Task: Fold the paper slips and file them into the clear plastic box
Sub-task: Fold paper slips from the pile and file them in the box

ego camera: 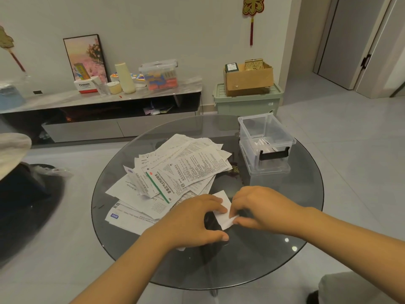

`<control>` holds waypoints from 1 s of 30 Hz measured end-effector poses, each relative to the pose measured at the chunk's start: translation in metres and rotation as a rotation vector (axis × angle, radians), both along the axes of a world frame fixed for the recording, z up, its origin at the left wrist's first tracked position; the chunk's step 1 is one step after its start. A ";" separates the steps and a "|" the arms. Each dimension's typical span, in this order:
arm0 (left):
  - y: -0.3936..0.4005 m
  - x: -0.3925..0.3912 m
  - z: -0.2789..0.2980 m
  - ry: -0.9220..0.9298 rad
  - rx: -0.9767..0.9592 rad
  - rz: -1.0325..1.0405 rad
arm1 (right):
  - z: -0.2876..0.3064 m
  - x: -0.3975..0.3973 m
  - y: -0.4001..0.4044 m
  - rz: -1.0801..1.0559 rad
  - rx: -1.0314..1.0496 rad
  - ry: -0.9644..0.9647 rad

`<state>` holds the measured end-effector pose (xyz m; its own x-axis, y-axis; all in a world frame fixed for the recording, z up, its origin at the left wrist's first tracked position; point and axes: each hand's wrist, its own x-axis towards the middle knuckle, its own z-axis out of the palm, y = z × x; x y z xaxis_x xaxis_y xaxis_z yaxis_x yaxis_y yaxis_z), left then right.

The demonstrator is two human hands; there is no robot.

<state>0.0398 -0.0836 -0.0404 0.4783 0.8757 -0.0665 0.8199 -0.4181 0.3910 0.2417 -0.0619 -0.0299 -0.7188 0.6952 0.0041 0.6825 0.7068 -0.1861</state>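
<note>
On glass table (pixel 274 249) | left hand (pixel 192 222) – flat, pressing paper slip (pixel 225 212) | right hand (pixel 260 208) – pinching its edge

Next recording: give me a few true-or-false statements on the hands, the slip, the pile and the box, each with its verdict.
1. Both hands are on one white slip. True: left hand, right hand.
2. The clear box is empty. False: folded slips lie inside.
3. The paper pile lies left of the box. True.
4. The box's lid is shut. False: it stands open.
5. The table is wooden. False: it is round dark glass.
</note>
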 end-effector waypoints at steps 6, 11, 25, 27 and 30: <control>0.001 0.002 -0.001 -0.009 0.046 -0.021 | -0.001 0.000 0.001 -0.073 -0.086 0.098; 0.004 0.003 -0.002 -0.082 0.030 -0.005 | 0.001 0.001 0.007 -0.113 -0.172 0.173; 0.010 0.010 -0.009 -0.248 0.086 0.198 | -0.009 -0.015 0.020 -0.315 -0.240 0.356; 0.012 0.011 -0.011 -0.224 0.088 0.209 | -0.012 -0.018 0.022 -0.342 -0.237 0.350; 0.014 0.012 -0.009 -0.266 0.041 0.242 | -0.016 -0.022 0.023 -0.347 -0.218 0.322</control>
<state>0.0517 -0.0697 -0.0489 0.2526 0.9651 0.0695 0.7690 -0.2439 0.5909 0.2197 -0.0386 -0.0463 -0.4321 0.9017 0.0157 0.7540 0.3708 -0.5423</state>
